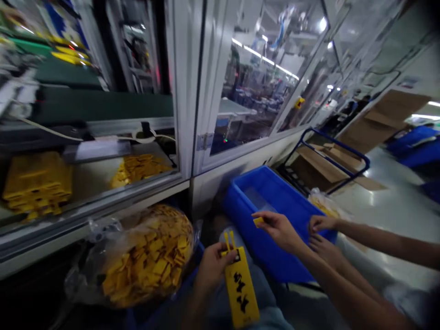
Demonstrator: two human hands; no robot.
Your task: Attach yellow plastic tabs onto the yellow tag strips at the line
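Yellow strip (pixel 241 288) and chip (pixel 258 222), one each

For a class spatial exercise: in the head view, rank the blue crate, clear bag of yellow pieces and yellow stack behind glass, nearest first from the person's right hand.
Right hand:
1. Blue crate: beneath it.
2. Clear bag of yellow pieces: left.
3. Yellow stack behind glass: far left.

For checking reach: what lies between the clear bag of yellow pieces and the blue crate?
The left hand holding a yellow tag with black marks, in the head view.
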